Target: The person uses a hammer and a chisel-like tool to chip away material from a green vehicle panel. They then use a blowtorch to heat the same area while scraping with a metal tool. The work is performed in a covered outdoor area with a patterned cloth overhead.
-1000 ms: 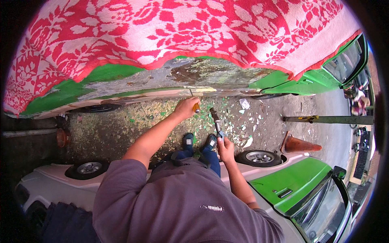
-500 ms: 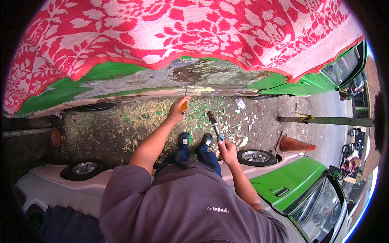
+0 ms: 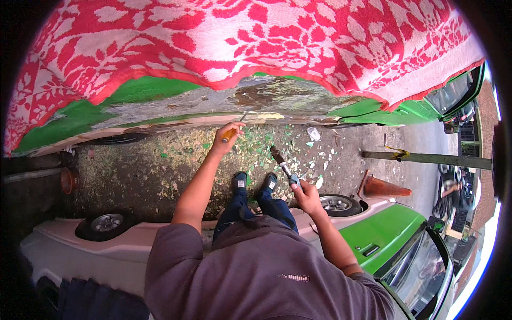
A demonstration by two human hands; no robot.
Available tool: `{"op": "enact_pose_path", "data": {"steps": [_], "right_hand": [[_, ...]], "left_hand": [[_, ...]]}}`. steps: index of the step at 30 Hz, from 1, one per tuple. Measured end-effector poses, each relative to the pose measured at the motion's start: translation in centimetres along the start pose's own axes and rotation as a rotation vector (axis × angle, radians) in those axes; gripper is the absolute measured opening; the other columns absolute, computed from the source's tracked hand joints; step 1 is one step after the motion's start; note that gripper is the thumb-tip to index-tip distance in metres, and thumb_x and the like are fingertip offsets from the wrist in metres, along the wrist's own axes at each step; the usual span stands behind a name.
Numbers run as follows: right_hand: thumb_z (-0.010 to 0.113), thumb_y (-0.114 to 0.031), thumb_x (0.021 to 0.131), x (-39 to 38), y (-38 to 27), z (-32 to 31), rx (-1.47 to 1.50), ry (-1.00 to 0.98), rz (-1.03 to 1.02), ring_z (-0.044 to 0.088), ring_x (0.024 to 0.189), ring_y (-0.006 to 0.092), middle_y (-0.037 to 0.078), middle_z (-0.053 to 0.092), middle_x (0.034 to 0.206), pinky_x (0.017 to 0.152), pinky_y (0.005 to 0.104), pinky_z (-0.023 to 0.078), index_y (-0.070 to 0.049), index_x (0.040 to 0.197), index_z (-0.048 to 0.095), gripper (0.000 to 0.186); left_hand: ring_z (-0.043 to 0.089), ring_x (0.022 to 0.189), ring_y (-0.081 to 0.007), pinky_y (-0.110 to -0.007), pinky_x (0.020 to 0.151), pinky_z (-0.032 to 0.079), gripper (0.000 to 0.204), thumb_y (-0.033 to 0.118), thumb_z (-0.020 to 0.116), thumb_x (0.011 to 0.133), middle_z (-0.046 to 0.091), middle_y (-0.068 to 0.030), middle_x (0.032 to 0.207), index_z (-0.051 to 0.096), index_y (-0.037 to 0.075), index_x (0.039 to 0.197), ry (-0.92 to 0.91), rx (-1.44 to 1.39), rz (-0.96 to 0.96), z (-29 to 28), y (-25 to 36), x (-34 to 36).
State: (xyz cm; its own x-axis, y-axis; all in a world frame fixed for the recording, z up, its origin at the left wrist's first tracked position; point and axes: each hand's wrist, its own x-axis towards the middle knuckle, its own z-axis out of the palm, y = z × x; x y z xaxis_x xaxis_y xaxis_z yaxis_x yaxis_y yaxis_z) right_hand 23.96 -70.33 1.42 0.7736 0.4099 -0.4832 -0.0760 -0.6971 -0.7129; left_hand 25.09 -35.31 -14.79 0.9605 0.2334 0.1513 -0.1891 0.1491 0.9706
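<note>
My left hand [image 3: 220, 145] is closed round the amber handle of a screwdriver [image 3: 229, 135]. Its thin metal shaft points up and away, with the tip close to the lower edge of a green car's side panel [image 3: 176, 106]; whether it touches cannot be made out. Much of that panel is stripped to grey and brown patches, with a pale yellow streak near the tip. A hammer [image 3: 285, 169] is gripped by its blue-grey handle end in my right hand [image 3: 308, 197], its dark head out over the ground, apart from the screwdriver.
A red and pink flowered cloth [image 3: 256, 42] drapes over the car. Green and cream chips [image 3: 176, 160] litter the ground around my shoes. Behind me stands another car with a green door [image 3: 384, 234]. At the right are an orange cone [image 3: 386, 186] and a post [image 3: 426, 159].
My left hand has moved slightly left, and the screwdriver has tilted from nearly upright to a slant. The hammer stays in my right hand. The whole view has shifted a little.
</note>
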Motion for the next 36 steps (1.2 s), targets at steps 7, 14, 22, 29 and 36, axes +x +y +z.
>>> {"op": "enact_pose_path", "data": {"steps": [7,14,22,29,36], "right_hand": [[0.06,-0.043,0.094,-0.3,-1.5,0.0,0.036,-0.059,0.038,0.055,0.055,0.0157,0.01,0.049,0.054,0.053,0.0378,0.042,0.001,0.078,0.055,0.047],[0.058,-0.043,0.095,1.6,-6.5,1.7,-0.261,-0.129,-0.067,0.06,0.062,0.0374,0.021,0.057,0.063,0.06,0.0455,0.045,0.001,0.084,0.058,0.045],[0.057,-0.039,0.096,3.5,-14.6,4.9,-0.304,-0.199,-0.218,0.061,0.075,0.0479,0.028,0.06,0.071,0.066,0.0526,0.046,0.001,0.088,0.057,0.041],[0.055,-0.038,0.097,4.5,-11.9,5.4,-0.418,-0.162,-0.174,0.061,0.075,0.0491,0.028,0.061,0.072,0.067,0.0558,0.046,0.001,0.088,0.056,0.041],[0.053,-0.04,0.097,4.0,-12.9,4.7,-0.347,-0.133,-0.247,0.061,0.072,0.0481,0.027,0.061,0.069,0.063,0.0543,0.046,0.001,0.086,0.058,0.043]], "left_hand": [[0.065,0.097,-0.0191,-0.036,0.09,0.051,0.016,-0.01,0.054,0.086,0.06,-0.015,0.121,0.049,0.005,0.086,-0.064,0.04,0.065,-1.4,-0.4,-0.1],[0.061,0.092,-0.0159,-0.033,0.087,0.052,0.017,-0.012,0.053,0.084,0.061,-0.0131,0.119,0.05,0.005,0.086,-0.093,0.057,0.026,-1.5,-0.2,0.6],[0.06,0.097,-0.0166,-0.032,0.08,0.052,0.016,-0.012,0.055,0.084,0.062,-0.014,0.113,0.051,0.004,0.086,-0.036,-0.03,0.141,-1.5,-2.3,1.2],[0.06,0.101,-0.0168,-0.033,0.08,0.053,0.015,-0.011,0.056,0.084,0.062,-0.0135,0.112,0.053,0.004,0.086,-0.064,-0.134,-0.004,-0.9,-1.3,1.9],[0.058,0.1,-0.0173,-0.031,0.078,0.05,0.018,-0.013,0.056,0.083,0.062,-0.0129,0.113,0.054,0.005,0.084,-0.076,-0.098,0.016,-0.3,-2.1,2.5]]}}
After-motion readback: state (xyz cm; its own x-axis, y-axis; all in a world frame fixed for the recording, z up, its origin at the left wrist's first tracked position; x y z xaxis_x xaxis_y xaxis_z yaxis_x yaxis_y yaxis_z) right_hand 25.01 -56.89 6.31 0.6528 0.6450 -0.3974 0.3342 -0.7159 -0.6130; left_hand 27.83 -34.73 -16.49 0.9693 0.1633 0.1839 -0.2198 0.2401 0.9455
